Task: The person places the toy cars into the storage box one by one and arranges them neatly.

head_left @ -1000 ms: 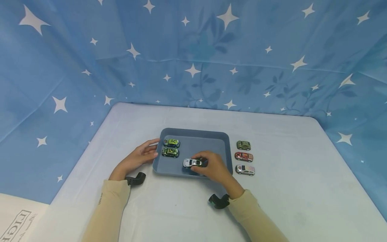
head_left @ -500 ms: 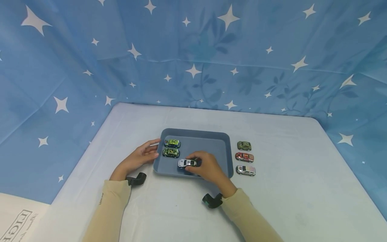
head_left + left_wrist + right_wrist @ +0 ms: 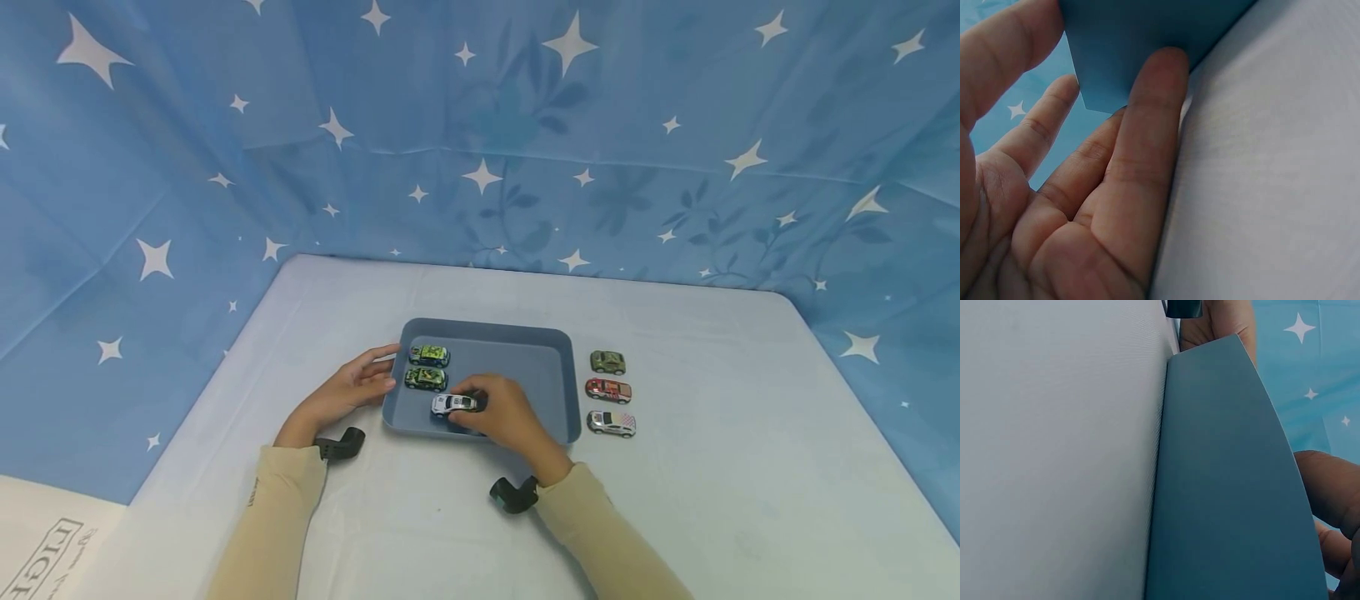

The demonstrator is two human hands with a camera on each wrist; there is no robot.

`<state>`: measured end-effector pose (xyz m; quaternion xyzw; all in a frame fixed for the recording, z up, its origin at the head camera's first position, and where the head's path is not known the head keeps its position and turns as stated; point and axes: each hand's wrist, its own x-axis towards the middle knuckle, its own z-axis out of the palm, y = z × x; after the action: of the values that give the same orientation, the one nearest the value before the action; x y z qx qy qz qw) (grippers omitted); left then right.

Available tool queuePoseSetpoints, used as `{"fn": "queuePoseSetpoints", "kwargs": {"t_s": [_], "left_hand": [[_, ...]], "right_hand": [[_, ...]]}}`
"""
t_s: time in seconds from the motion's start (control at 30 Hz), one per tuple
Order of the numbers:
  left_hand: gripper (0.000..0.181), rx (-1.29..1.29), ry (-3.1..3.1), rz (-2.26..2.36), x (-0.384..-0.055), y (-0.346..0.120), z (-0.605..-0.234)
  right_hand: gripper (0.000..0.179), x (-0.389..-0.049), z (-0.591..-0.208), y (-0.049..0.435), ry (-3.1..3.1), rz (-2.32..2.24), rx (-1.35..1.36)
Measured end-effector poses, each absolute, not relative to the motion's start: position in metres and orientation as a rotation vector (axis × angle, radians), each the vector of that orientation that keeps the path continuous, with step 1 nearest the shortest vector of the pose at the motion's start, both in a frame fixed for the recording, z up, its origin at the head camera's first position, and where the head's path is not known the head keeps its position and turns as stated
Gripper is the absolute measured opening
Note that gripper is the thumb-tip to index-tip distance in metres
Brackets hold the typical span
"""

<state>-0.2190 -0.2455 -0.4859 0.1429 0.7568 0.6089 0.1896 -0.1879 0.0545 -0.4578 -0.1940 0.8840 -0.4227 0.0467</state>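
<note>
your right hand (image 3: 502,412) pinches white car (image 3: 450,405) inside near edge of tray (image 3: 517,357); spread left hand (image 3: 341,397) touches left edge, likely steadying it.

The gray-blue tray (image 3: 517,354) offers room far right; a yellow-green toy car (image 3: 430,356) and green-black toy car (image 3: 426,380) block its left.

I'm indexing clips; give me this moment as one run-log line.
right hand holds white car inside tray; left hand touches tray's left side; two green cars in tray; three cars right of tray
</note>
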Motion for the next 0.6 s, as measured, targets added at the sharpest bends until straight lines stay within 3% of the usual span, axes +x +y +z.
{"fn": "queuePoseSetpoints", "kwargs": {"t_s": [0.6], "left_hand": [[0.07,0.377,2.138,1.7,-0.219,-0.245,-0.486]], "right_hand": [[0.03,-0.189,-0.457,0.034,2.788,-1.126,-0.582]]}}
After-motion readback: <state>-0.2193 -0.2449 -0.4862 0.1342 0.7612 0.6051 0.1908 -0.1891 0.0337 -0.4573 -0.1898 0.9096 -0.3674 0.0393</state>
